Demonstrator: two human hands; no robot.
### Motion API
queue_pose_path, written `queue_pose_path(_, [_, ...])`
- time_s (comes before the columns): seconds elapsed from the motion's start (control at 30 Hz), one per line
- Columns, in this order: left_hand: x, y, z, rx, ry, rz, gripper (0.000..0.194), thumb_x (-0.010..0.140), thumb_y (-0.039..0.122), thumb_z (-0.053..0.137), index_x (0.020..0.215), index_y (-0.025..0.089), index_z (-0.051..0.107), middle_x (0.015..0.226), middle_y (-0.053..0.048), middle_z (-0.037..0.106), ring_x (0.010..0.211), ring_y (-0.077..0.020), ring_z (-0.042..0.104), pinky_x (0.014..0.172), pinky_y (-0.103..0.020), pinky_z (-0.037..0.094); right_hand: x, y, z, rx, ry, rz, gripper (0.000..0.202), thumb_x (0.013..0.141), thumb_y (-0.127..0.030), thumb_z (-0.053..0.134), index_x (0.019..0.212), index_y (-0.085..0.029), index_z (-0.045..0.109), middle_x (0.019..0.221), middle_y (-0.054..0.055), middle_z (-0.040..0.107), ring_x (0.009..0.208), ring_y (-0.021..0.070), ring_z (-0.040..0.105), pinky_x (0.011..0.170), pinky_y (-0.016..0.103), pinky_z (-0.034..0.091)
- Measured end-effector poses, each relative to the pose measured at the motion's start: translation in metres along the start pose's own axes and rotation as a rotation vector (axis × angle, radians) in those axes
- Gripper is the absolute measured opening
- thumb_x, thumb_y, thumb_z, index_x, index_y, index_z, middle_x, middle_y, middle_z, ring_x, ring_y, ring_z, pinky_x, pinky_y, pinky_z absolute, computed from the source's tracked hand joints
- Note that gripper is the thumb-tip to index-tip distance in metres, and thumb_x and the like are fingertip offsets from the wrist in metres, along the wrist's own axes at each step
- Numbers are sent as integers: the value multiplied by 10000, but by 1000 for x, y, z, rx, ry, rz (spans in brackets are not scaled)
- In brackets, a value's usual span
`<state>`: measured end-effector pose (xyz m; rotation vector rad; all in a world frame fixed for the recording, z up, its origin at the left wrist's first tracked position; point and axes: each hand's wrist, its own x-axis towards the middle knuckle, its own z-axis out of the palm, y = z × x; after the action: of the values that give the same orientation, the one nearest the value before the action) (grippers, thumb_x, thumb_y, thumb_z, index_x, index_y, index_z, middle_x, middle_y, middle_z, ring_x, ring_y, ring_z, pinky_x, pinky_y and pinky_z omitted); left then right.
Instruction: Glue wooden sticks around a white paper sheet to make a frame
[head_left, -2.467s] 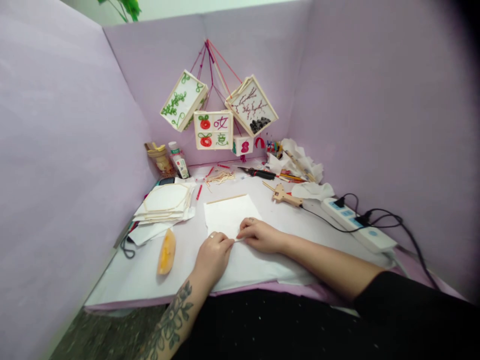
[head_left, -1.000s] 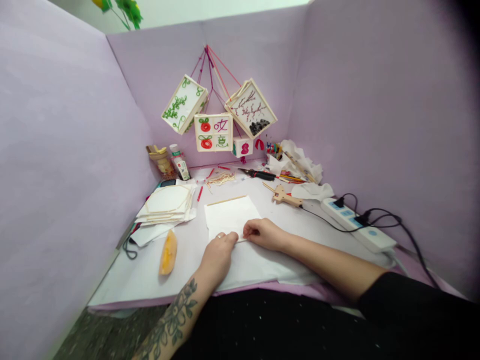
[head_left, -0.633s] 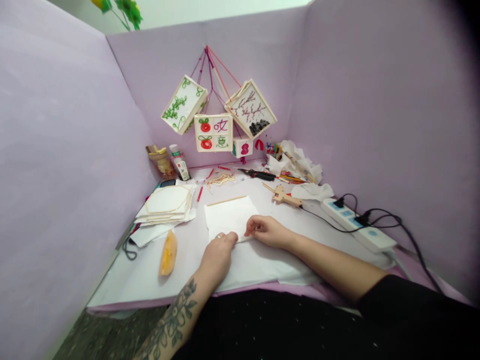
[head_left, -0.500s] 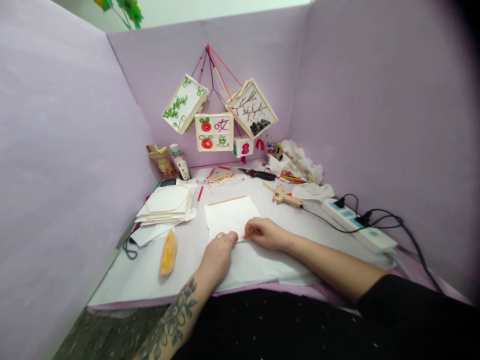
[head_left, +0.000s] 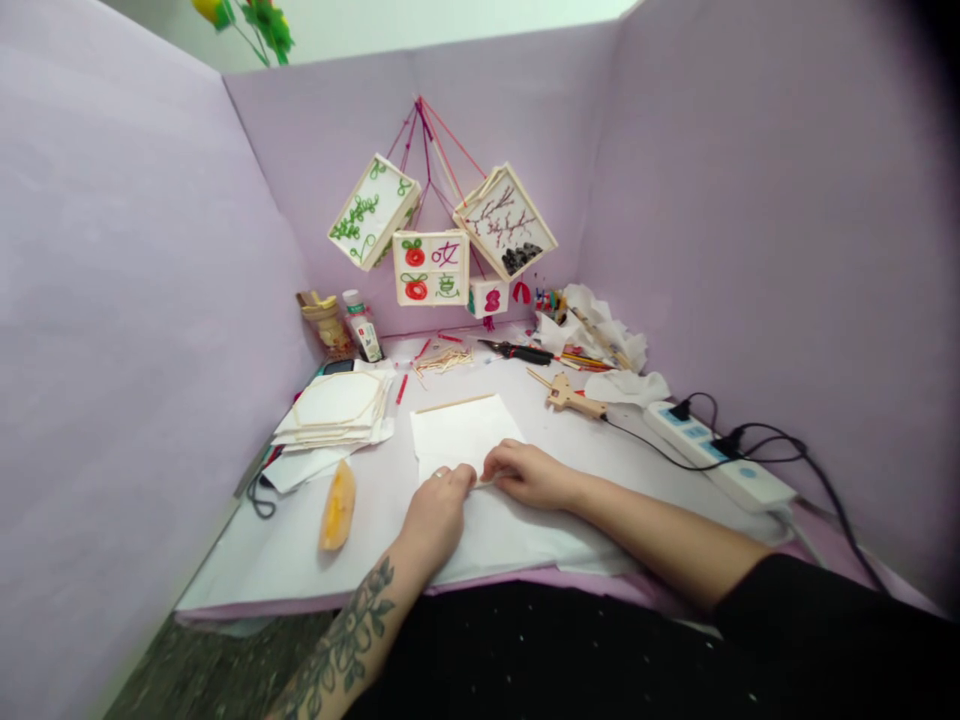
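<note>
A white sheet of paper (head_left: 461,432) lies on the table in front of me, with a thin wooden stick (head_left: 455,404) along its far edge. At its near edge, my left hand (head_left: 437,512) is closed, thumb and fingers pressed onto a second pale stick (head_left: 483,485), of which only a short piece shows between my hands. My right hand (head_left: 531,476) is closed just beside it, its fingertips pinched down at the same edge. The fingers of both hands cover most of this stick and the paper's near corners.
To the left are stacked framed papers (head_left: 337,400) and an orange wedge-shaped piece (head_left: 338,507). A glue gun (head_left: 571,397) is wired to a power strip (head_left: 716,455) on the right. Pliers (head_left: 521,352) and loose sticks (head_left: 448,358) lie behind; decorated frames (head_left: 431,268) hang above.
My right hand has shifted slightly left, its fingertips closer to my left hand along the paper's near edge. My left hand stays in place. The whole view has moved slightly.
</note>
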<state>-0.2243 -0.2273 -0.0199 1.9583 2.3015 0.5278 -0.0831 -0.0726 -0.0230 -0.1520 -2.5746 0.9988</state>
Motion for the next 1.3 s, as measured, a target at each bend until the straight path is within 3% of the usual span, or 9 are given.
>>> queue_pose_path(0.1, [0, 0, 1, 3, 0, -3, 224, 882, 90, 359, 988, 192, 528, 833, -30, 576, 803, -179, 524, 732, -290, 400, 0, 1, 2, -51, -23, 26, 291, 696, -7, 539, 912, -174, 639, 885, 56, 587, 773, 154, 588, 760, 294, 477])
queue_pose_path(0.27, [0, -1, 3, 11, -1, -13, 243, 865, 75, 360, 1010, 193, 515, 861, -34, 580, 809, -176, 528, 742, -291, 404, 1, -2, 0, -34, -26, -53, 323, 679, 4, 531, 924, -186, 622, 878, 50, 602, 888, 185, 570, 805, 310, 464])
queue_pose_path(0.53, [0, 0, 0, 45, -17, -24, 255, 863, 70, 350, 1029, 183, 507, 886, -46, 592, 820, -185, 534, 744, -298, 407, 4, -4, 1, -87, -73, -43, 348, 665, -1, 505, 951, -170, 609, 893, 66, 591, 847, 190, 560, 788, 324, 459])
queue_pose_path(0.63, [0, 1, -1, 57, -24, -27, 270, 867, 71, 352, 1039, 186, 526, 881, -45, 594, 818, -183, 531, 744, -297, 412, 3, 0, -3, -8, -5, -15, 409, 622, 46, 444, 923, -178, 606, 914, 53, 611, 872, 175, 572, 805, 311, 453])
queue_pose_path(0.8, [-1, 1, -2, 102, -30, 97, 359, 867, 73, 389, 1133, 238, 565, 958, -44, 594, 905, -191, 503, 803, -305, 412, -1, 4, -16, 113, 151, 63, 375, 591, 61, 385, 793, -188, 580, 806, 3, 670, 792, 151, 581, 741, 273, 438])
queue_pose_path(1.07, [0, 1, -3, 136, -48, 116, 342, 875, 99, 443, 1137, 260, 593, 949, -34, 596, 892, -197, 501, 777, -306, 407, -3, 2, -13, 75, 12, 35, 391, 575, 65, 419, 789, -186, 628, 830, 19, 667, 808, 157, 601, 730, 257, 456])
queue_pose_path(1.3, [0, 0, -2, 133, -46, 113, 334, 884, 98, 434, 1136, 243, 597, 965, -37, 612, 911, -208, 509, 794, -324, 412, -2, -1, -10, -10, -8, 26, 389, 598, 63, 447, 827, -178, 649, 843, 36, 637, 763, 147, 598, 734, 262, 468])
